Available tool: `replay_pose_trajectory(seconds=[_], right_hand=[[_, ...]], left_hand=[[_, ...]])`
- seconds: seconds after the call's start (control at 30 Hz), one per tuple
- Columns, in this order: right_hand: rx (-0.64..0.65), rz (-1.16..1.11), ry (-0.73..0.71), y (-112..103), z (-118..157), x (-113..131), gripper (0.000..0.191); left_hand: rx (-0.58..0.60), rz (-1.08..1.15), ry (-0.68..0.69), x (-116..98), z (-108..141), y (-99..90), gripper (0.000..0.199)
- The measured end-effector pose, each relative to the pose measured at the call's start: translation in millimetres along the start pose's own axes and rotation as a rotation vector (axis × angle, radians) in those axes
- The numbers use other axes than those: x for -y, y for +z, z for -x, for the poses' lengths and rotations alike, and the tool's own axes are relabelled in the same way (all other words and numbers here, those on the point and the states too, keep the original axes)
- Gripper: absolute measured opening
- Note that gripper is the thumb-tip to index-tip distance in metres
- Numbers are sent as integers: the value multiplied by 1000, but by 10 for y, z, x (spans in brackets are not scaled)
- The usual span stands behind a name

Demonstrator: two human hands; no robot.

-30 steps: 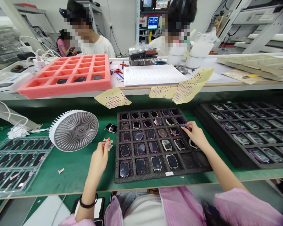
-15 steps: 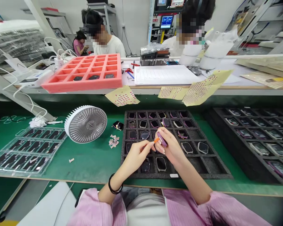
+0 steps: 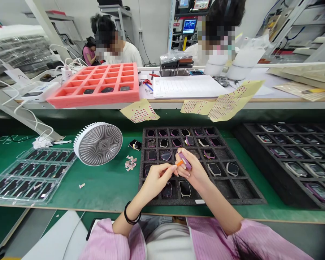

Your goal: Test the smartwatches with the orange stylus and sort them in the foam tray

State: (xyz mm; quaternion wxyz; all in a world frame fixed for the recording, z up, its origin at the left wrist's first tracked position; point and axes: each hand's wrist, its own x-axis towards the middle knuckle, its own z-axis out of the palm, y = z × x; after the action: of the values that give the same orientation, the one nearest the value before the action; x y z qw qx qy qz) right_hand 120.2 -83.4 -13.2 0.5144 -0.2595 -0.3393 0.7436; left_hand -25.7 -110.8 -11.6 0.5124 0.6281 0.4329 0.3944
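My right hand grips a purple watch case, tilted, above the black foam tray. The fingers of my left hand are pinched together beside it. From that pinch a small orange strip or stick reaches to the side of the case; its exact kind is unclear. Several watch cases with dark faces lie in the tray's compartments, among them a silver-framed watch case just below my hands. Fingers hide part of the purple case and the compartments underneath.
A round grey fan stands on the green bench, left of two small watch parts and a pile of paper bits. Clear plastic trays lie far left. Another black tray is at right. A pink foam tray overhangs the shelf.
The purple case has turned slightly in my right hand, so more of its side shows. My left hand keeps its pinch close to it. The view has shifted slightly.
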Motion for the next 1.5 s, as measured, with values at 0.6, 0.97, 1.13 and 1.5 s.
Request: replay_pose_trajectory(seconds=[0.6, 0.97, 1.13, 1.5], right_hand=[[14, -45, 46, -14, -14, -52, 28], [-118, 8, -24, 48, 40, -149, 20], [-171, 330, -151, -129, 65, -178, 20], [-492, 1198, -536, -2061, 65, 908, 23]], left_hand=[[28, 102, -8, -30, -23, 21, 44], [-73, 263, -65, 96, -115, 146, 48], [-137, 63, -55, 92, -81, 4, 46], [-323, -940, -421, 629, 202, -1066, 20]])
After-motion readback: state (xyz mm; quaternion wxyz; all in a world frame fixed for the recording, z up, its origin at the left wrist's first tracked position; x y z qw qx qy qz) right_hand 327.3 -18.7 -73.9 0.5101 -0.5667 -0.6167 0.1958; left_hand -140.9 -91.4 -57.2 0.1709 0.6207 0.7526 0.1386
